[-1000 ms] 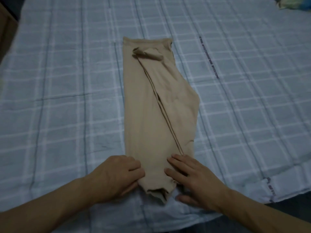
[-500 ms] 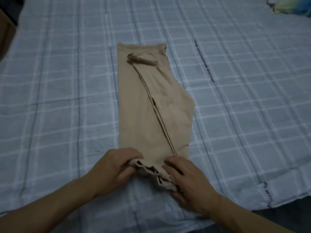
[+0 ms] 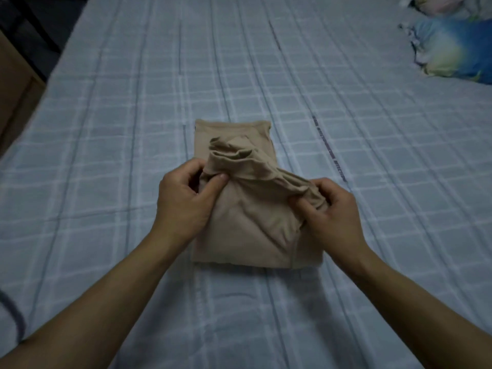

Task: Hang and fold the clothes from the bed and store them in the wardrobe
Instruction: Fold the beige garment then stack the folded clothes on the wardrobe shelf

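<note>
A beige garment (image 3: 250, 225) lies on the bed (image 3: 106, 145), doubled over on itself into a short stack. My left hand (image 3: 183, 203) pinches the left corner of its lifted end between thumb and fingers. My right hand (image 3: 332, 209) grips the right corner of that same end, bunching the cloth. The lifted end hangs slightly above the lower layer, whose far hem shows beyond my hands. Both forearms reach in from the bottom of the view.
The bed carries a pale blue checked sheet. A blue and yellow pillow (image 3: 458, 49) lies at the far right, with a lighter bundle (image 3: 450, 6) behind it. A brown wooden piece of furniture (image 3: 13, 91) stands past the bed's left edge.
Both hands took hold of the garment's near end and carried it up and away from me, folding the long strip roughly in half. The view shifted forward over the bed.
</note>
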Demonstrator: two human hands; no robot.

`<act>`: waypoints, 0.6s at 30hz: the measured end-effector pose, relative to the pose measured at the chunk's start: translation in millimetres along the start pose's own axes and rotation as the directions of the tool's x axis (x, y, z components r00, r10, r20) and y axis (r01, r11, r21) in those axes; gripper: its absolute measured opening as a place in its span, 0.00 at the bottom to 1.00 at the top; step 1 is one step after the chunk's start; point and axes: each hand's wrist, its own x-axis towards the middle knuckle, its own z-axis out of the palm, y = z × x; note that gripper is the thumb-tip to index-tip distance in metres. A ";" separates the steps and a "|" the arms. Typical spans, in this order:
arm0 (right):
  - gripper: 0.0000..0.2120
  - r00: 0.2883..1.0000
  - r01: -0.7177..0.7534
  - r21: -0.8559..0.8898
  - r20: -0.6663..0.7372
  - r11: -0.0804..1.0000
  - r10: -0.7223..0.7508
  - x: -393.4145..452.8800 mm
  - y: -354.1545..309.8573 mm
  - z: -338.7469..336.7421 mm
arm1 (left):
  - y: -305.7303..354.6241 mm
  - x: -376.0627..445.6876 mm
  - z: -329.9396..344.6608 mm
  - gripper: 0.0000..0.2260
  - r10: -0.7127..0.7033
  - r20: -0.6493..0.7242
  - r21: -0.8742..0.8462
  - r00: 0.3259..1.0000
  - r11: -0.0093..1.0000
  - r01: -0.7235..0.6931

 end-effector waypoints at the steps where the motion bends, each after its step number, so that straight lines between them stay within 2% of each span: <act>1: 0.05 1.000 0.002 0.019 -0.008 1.000 -0.002 14.7 -1.2 4.1 | -1.4 11.4 0.0 0.07 -0.012 -0.012 -0.009 1.000 1.000 0.012; 5: 0.05 0.999 -0.004 0.067 -0.032 0.998 0.006 74.2 -10.1 23.4 | -15.3 64.0 -4.5 0.07 -0.048 -0.059 -0.057 0.997 0.997 0.045; 11: 0.07 0.998 -0.059 -0.013 0.015 0.998 0.059 183.5 -1.7 57.0 | -57.1 162.5 5.6 0.11 -0.125 -0.153 -0.049 0.980 0.992 0.119; 13: 0.11 0.990 -0.133 -0.124 0.030 0.983 0.137 214.1 11.3 71.7 | -82.7 192.8 16.6 0.10 -0.174 -0.170 0.043 0.970 0.982 0.184; 15: 0.18 0.977 -0.188 -0.322 0.035 0.928 0.210 231.7 27.7 83.9 | -107.1 208.9 25.9 0.11 -0.319 -0.155 0.185 0.935 0.920 0.345; 16: 0.21 0.975 -0.177 -0.429 0.044 0.886 0.216 234.6 34.5 88.4 | -118.8 210.7 29.3 0.16 -0.390 -0.144 0.289 0.909 0.862 0.416; 17: 0.23 0.980 -0.128 -0.506 0.069 0.853 0.188 232.6 38.7 92.8 | -127.9 208.6 31.1 0.21 -0.404 -0.128 0.400 0.906 0.814 0.420; 18: 0.24 0.986 -0.033 -0.546 0.119 0.837 0.117 226.8 41.4 96.4 | -132.9 203.0 32.4 0.23 -0.341 -0.102 0.496 0.935 0.797 0.345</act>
